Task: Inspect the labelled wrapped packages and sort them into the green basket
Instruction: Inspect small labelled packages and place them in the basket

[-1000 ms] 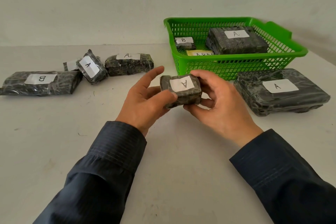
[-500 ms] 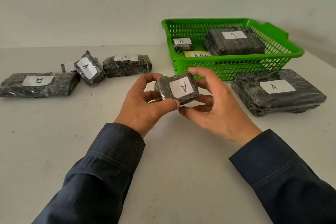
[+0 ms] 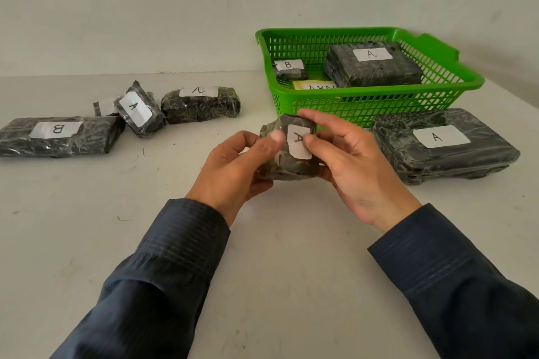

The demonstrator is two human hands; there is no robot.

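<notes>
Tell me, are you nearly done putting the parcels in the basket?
Not yet. The green basket holds a big A package, a B package and a yellow item. The left hand and right hand hold a small A package. On the table wait five more packages.

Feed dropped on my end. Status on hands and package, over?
Left hand and right hand both hold the small package, above the table. Green basket right behind it. Nothing in between.

Label letter on small dark wrapped package (image 3: 287, 167) half under thumb of right hand (image 3: 353, 163), yellow packet (image 3: 299, 85) mostly behind green mesh basket (image 3: 379, 105) wall
</notes>
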